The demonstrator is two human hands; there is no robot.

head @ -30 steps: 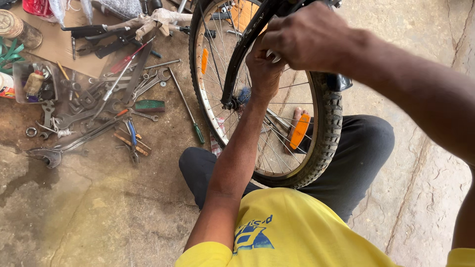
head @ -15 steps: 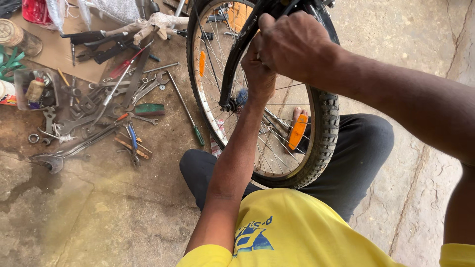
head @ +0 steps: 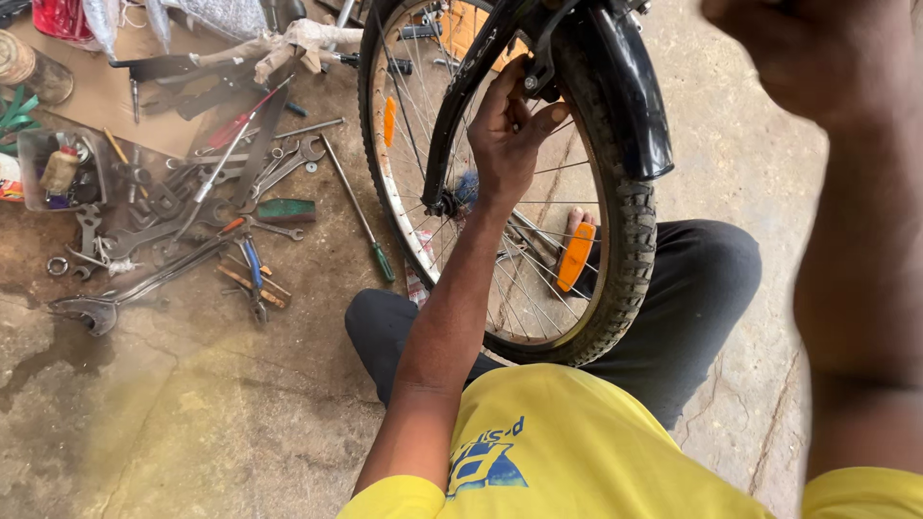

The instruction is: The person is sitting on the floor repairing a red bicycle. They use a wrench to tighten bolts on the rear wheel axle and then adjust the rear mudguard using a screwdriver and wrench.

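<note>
Left hand (head: 510, 130) grips bicycle fork (head: 461, 106); right hand (head: 817, 58) raised, closed

My head camera looks steeply down, close over my lap, at the bicycle wheel (head: 510, 192) and floor.

A bicycle repair workshop: spanners (head: 144, 231) strewn over stained concrete floor (head: 192, 404).
</note>
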